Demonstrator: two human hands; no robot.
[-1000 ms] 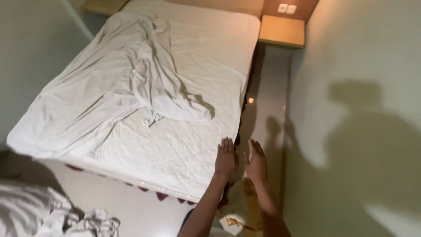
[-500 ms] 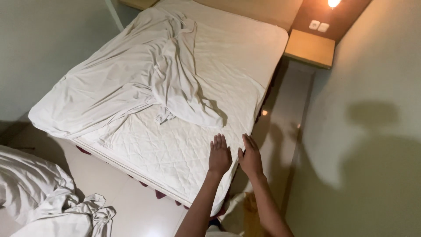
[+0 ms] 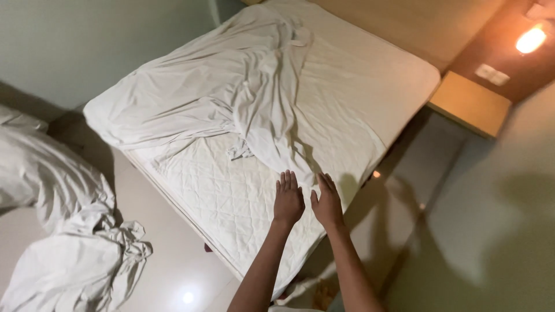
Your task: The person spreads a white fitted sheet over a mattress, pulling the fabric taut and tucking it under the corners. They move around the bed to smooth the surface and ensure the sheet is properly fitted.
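The mattress (image 3: 243, 196), quilted and white, is lying beneath both hands, its long axis running away from them toward the upper right. The left hand (image 3: 288, 201) and right hand (image 3: 327, 203) are spreading flat, fingers together, holding nothing; a crumpled sheet (image 3: 231, 98) is lying just beyond the fingertips.

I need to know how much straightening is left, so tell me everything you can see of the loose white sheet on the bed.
The loose white sheet looks like thin, soft cloth, heavily creased. It lies bunched across the far, left part of the quilted mattress, one twisted fold trailing toward the near corner. The near and right parts of the mattress lie bare. The left hand and right hand are open over the mattress, apart from the sheet.
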